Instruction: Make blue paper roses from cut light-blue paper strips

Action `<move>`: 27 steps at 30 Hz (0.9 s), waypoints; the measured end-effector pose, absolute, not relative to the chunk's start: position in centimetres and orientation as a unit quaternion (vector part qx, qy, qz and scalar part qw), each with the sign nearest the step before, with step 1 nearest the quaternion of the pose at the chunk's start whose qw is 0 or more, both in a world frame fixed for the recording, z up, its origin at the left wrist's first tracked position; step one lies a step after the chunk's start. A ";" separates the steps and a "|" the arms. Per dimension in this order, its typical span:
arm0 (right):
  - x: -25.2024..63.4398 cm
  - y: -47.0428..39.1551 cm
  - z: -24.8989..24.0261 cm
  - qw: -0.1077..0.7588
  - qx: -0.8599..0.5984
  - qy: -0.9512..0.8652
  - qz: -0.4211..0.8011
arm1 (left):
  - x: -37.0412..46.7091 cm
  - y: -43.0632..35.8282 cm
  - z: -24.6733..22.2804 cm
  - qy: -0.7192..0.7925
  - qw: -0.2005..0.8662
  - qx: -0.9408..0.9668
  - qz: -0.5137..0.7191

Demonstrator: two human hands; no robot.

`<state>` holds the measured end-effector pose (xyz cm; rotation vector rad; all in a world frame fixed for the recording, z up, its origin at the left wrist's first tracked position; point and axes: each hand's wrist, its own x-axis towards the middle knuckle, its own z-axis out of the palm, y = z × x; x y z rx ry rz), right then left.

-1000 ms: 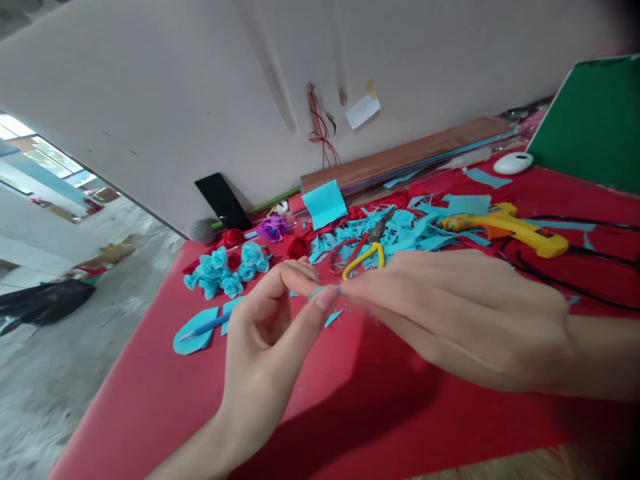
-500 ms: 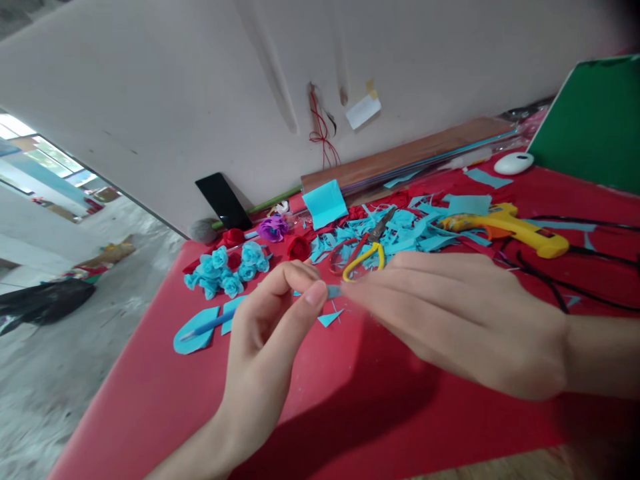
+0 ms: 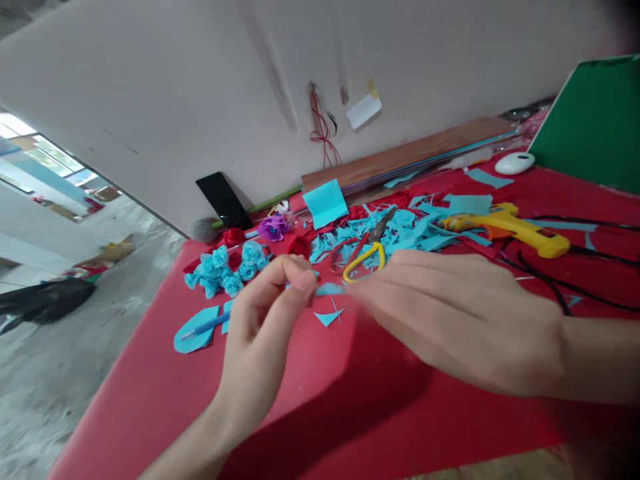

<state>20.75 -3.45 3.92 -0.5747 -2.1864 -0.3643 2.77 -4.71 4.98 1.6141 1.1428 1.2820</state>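
blue paper strip (image 3: 331,289): between both hands, above red tabletop (image 3: 320,373). left hand (image 3: 257,360): thumb and forefinger pinched at left end. right hand (image 3: 460,323): fingertips bunched at right end. apply light, even tension; thin paper likely tears if jerked. avoid crushing middle.

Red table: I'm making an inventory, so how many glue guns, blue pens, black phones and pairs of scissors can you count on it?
Yellow glue gun: 1
Blue pen: 1
Black phone: 1
Pair of scissors: 1
Total: 4
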 end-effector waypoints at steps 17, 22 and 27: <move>20.8 -1.5 5.8 0.155 -0.295 -0.470 0.817 | -0.5 -3.6 6.6 0.266 0.049 0.898 0.348; 20.7 -1.6 5.7 0.124 -0.279 -0.447 0.841 | -0.2 -3.5 6.8 0.248 0.034 0.906 0.341; 20.7 -2.2 5.8 0.142 -0.292 -0.446 0.834 | 0.1 -3.4 7.0 0.235 0.020 0.906 0.351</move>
